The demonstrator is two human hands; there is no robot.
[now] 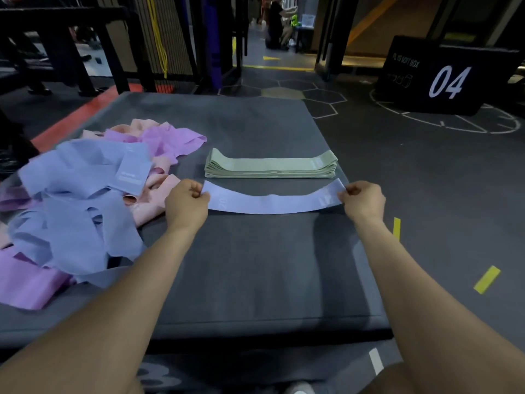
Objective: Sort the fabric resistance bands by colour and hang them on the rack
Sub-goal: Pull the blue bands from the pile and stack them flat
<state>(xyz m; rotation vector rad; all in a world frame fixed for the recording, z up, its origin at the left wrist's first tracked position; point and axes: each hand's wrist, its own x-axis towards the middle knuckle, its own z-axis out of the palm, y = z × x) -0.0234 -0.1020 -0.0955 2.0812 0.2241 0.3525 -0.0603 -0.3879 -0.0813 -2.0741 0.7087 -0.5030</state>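
Your left hand pinches one end of a pale blue fabric band between curled fingers and thumb; your right hand pinches the other end the same way. The band stretches flat between them, sagging slightly toward you in the middle, low over a grey padded mat. It is a wide, smooth loop with faint white print near each end. Just beyond it lies a neat stack of folded green bands. To your left sprawls a loose heap of blue, lilac and pink bands.
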